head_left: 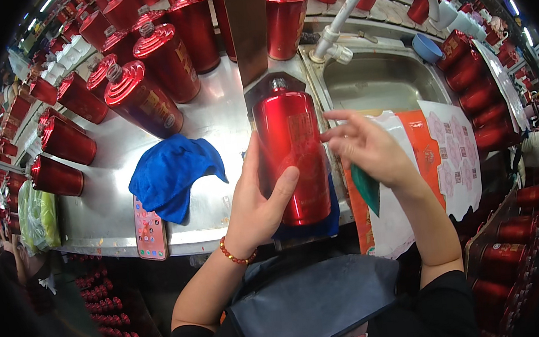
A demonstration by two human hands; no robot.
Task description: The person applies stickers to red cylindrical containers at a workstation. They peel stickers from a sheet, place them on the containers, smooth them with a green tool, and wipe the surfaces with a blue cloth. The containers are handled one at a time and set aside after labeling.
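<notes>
Centrally, a glossy red bottle [292, 148] is gripped by the left hand [255, 209] at the front edge of a metal counter [105, 207], its top pointing away from the person; the right hand [369, 147] hovers just beside it, fingers loosely bent; whether it holds the green piece [365, 191] below cannot be told; leftward, a blue cloth [171, 170] partly covers a phone [151, 233].

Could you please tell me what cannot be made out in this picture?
Head view:
- Left hand: some fingers are hidden behind the red bottle.
- Green piece: its upper end is covered by the right hand, so the grip is unclear.
- Phone: its upper part is under the blue cloth.
- Metal post: its top is cut off by the upper edge.
</notes>
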